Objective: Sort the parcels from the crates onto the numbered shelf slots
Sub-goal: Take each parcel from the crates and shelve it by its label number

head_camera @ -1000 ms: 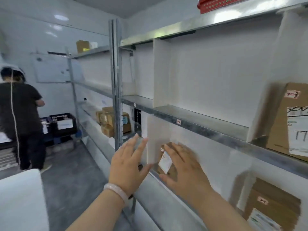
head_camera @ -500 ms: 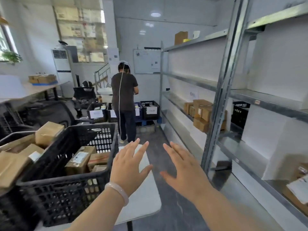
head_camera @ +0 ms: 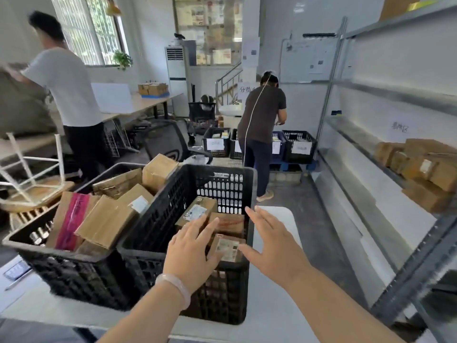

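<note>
Two black plastic crates stand on a white table in front of me. The nearer crate (head_camera: 222, 184) holds several small cardboard parcels, among them one with a white label (head_camera: 226, 247) close to its front wall. The left crate (head_camera: 61, 263) is piled with larger cardboard parcels (head_camera: 106, 221). My left hand (head_camera: 191, 248) hovers with spread fingers over the near crate's front edge, beside the labelled parcel. To the right of that parcel, my right hand (head_camera: 274, 246) is spread open over the crate's right rim. Neither hand holds anything.
A metal shelf rack (head_camera: 405, 263) runs along the right wall with cardboard parcels (head_camera: 420, 167) on one level. A person in a dark shirt (head_camera: 262, 125) stands at more crates ahead. Another person in a white shirt (head_camera: 71, 90) is at the left, by an overturned stool (head_camera: 32, 179).
My view has swung left from the shelf to the crates on the table. Both open hands came away from the parcel left on the shelf and now hover over the near crate.
</note>
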Demonstrator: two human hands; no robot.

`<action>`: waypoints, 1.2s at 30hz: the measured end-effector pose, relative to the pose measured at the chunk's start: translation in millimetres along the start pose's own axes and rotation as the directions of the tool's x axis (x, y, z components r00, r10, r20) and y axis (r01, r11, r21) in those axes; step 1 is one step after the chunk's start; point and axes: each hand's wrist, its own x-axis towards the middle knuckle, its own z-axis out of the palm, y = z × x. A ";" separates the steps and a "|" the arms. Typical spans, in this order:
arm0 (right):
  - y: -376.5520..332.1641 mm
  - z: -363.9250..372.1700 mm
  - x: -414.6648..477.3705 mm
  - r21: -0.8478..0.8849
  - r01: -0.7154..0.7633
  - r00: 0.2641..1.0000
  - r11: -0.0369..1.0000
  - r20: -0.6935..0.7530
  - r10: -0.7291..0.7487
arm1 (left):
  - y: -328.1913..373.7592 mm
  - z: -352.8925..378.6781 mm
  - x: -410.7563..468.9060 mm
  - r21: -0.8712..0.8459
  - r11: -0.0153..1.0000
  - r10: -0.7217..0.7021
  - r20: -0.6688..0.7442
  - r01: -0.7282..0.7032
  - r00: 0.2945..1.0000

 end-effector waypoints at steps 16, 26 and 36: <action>27.3 96.9 168.5 0.100 -0.050 0.971 0.994 0.240 0.025 | -102.2 66.4 128.8 0.040 0.983 -0.182 0.211 0.178 0.960; 34.4 155.2 235.8 -0.021 -0.211 0.925 0.977 0.320 0.207 | -165.1 154.3 206.2 0.021 0.963 -0.245 0.491 0.270 0.836; 61.9 188.9 242.2 -0.014 -0.377 0.860 0.926 0.366 0.355 | -192.0 219.4 231.1 0.096 0.862 -0.438 0.635 0.498 0.636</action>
